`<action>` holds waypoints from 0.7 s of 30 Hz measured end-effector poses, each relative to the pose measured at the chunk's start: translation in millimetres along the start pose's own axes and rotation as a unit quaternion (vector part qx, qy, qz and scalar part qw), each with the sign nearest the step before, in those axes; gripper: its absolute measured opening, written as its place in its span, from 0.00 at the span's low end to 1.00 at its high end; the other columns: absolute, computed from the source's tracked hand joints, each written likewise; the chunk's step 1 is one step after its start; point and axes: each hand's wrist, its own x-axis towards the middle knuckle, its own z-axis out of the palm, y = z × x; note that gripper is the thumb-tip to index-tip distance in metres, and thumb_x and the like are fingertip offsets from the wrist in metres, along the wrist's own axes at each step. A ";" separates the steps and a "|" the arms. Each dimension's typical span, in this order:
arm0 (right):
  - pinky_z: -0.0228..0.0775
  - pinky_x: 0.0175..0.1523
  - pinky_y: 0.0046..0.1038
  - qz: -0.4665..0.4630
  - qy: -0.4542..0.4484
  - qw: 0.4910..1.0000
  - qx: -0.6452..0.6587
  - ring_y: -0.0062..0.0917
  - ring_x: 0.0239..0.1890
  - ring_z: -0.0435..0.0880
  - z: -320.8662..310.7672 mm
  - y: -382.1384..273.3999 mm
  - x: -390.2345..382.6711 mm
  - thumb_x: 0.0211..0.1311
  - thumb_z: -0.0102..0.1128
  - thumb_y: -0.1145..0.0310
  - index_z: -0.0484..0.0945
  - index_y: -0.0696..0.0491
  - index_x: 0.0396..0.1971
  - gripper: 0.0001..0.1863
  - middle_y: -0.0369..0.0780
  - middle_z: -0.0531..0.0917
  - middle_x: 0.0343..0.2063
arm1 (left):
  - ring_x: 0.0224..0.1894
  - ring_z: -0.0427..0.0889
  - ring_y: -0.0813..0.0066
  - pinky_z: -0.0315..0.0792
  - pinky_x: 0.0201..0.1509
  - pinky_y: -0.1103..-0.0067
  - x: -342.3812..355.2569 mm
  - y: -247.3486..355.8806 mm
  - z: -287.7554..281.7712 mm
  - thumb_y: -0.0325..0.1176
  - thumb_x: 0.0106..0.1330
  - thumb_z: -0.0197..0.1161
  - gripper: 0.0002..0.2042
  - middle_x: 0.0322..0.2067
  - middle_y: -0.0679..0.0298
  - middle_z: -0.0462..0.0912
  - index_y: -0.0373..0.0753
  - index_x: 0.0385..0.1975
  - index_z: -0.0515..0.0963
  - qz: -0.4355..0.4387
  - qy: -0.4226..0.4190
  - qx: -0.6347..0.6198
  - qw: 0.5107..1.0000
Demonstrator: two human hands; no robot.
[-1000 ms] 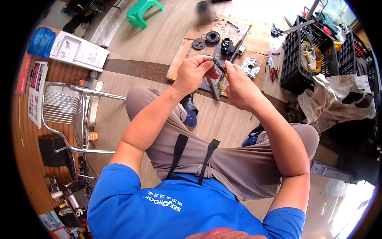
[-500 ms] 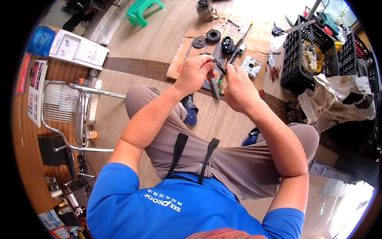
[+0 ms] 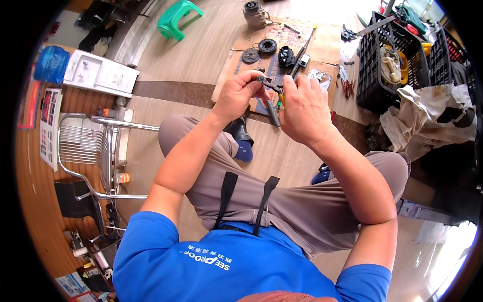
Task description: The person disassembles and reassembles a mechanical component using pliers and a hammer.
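Note:
My left hand [image 3: 236, 98] pinches a small dark part [image 3: 261, 79] between thumb and fingers, over the near side of a cardboard sheet [image 3: 226, 75]. Closed around pliers [image 3: 274, 85], my right hand [image 3: 305, 108] brings the jaws up beside that part. A bit of yellow handle shows under the right fingers. Whether the jaws grip the part I cannot tell. Below the hands, a dark grey rod [image 3: 272, 114] juts past the cardboard. Just beyond lie a black ring [image 3: 267, 46], a flat round disc [image 3: 250, 56] and a black housing [image 3: 286, 57].
A cylindrical metal unit [image 3: 256, 16] stands at the far edge of the cardboard. To its right lies a long thin tool [image 3: 307, 45]. Black crates [image 3: 370, 65] hold gloves and tools on the right. A green stool [image 3: 173, 20] and metal chair [image 3: 83, 146] stand leftward.
My right hand has turned, and the pliers' jaws and yellow handle now show more plainly. The left hand has shifted slightly left and down. The whole view has tilted a little.

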 end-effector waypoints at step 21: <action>0.63 0.48 0.42 -0.042 0.046 0.996 -0.070 0.37 0.46 0.72 -10.9 3.5 -1.2 0.52 0.56 0.72 0.72 0.57 0.47 0.19 0.44 0.74 0.39 | 0.32 0.80 0.79 0.76 0.39 0.82 -1.4 16.1 1.2 0.22 0.68 0.57 0.06 0.30 0.65 0.80 0.30 0.41 0.77 0.077 -0.001 0.238 0.968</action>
